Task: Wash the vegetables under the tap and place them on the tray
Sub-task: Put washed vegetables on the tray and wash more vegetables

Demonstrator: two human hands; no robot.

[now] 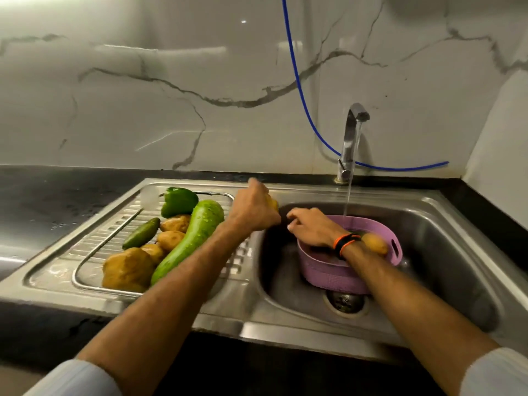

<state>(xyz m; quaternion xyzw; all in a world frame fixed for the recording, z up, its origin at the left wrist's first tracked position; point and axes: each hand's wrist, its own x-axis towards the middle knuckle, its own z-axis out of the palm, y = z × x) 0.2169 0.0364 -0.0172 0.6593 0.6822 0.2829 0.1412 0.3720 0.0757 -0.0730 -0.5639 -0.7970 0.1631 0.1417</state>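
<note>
Left hand [253, 205] grips a potato [273, 202] beside the tray [85, 262].

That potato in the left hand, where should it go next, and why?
Probably down onto the tray beside the other potatoes. The left hand grips a potato just past the tray's right edge, away from the running tap, so it looks washed already.

Glossy grey-veined marble wall [143, 90] behind dark stone counter [43, 195], blue hose [297, 78] hanging down
</note>
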